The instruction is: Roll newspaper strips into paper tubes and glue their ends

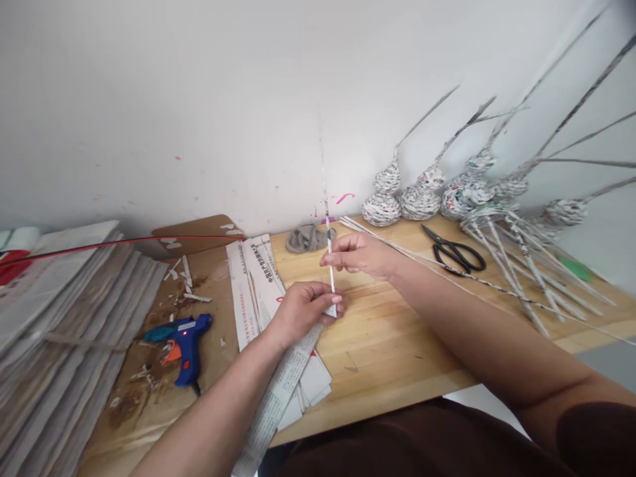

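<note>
My left hand pinches the lower end of a thin paper tube, where a newspaper strip meets it. From there the strip runs down toward the table's front edge. Slightly higher, my right hand has its thumb and fingers closed round the tube, which points up and leans a little left. Its top fades against the white wall. Beneath my left forearm and hand lie more cut newspaper strips on the wooden table.
A blue glue gun and paper scraps lie left, beside stacked newspapers. Behind my hands is a grey cloth-like bundle. Black scissors, loose paper tubes and several woven gourd shapes stand or lie right.
</note>
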Demonstrator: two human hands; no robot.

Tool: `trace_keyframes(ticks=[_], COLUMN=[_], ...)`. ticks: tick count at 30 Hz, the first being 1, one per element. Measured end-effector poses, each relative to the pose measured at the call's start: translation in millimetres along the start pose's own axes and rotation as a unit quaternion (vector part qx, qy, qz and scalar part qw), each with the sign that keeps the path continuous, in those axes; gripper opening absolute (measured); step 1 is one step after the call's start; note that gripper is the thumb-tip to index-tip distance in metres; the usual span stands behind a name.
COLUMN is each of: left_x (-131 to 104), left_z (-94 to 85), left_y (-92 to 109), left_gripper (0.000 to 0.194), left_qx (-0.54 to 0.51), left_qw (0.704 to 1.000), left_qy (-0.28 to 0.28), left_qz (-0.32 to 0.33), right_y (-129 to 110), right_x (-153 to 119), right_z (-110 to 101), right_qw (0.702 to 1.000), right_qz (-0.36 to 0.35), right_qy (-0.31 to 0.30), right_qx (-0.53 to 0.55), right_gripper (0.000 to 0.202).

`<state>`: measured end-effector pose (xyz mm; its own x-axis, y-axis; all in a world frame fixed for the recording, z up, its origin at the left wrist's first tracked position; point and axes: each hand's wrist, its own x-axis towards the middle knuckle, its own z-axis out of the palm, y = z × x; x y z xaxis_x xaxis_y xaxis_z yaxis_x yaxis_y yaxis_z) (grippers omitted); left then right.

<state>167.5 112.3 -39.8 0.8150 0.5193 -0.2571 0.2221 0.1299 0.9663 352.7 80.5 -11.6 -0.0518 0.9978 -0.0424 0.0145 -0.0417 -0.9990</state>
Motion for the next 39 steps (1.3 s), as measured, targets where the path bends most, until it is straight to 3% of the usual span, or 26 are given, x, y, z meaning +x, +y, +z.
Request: trace_keyframes(ticks=[3,8,13,17,21,25,30,35,39], left_x=[0.2,0.0,-0.2,0.4,-0.5,-1.9,-1.8,-1.4,-1.6], left_z=[0.1,0.1,1.1,1.4,1.5,1.5,1.2,0.3,0.5], left_y=[0.9,1.3,1.7,0.1,-1.2,-0.1,0.3,-0.4,-1.5], left_gripper=[0.026,0.027,0.028,0.029,0.029,0.03,0.029,0.03,0.029], left_qx=[-0.008,-0.017,-0.007,-0.004,0.004,0.01,0.008,0.006,0.022], left_qw=[1.0,1.0,1.0,1.0,1.0,0.999,0.999,0.999,0.999], left_qy=[0.01,0.005,0.008,0.001,-0.018,-0.027,-0.037,-0.045,-0.036], left_qz=[-0.005,-0.003,-0.004,0.002,0.005,0.012,0.003,0.009,0.014], right_y=[0.7,1.6,3.0,1.3,1.5,0.1,-1.9,-3.1,-5.4], right_x=[0.6,0.2,2.1,1.9,2.5,2.7,2.6,0.4,-0.4], right_z=[0.8,-1.6,-2.2,-0.3,1.0,-0.7,-2.7,-4.5,-2.5], right_qw=[0.997,0.998,0.998,0.998,0.99,0.989,0.983,0.99,0.989], right_qz=[-0.022,-0.003,-0.013,-0.028,-0.063,-0.053,-0.048,-0.041,-0.051], right_qy=[0.068,-0.045,0.05,0.011,0.105,0.076,0.133,0.052,0.122], right_qx=[0.009,0.05,0.047,0.051,0.076,0.118,0.117,0.128,0.059], right_gripper=[0.03,0.034,0.031,0.035,0.032,0.032,0.032,0.034,0.033])
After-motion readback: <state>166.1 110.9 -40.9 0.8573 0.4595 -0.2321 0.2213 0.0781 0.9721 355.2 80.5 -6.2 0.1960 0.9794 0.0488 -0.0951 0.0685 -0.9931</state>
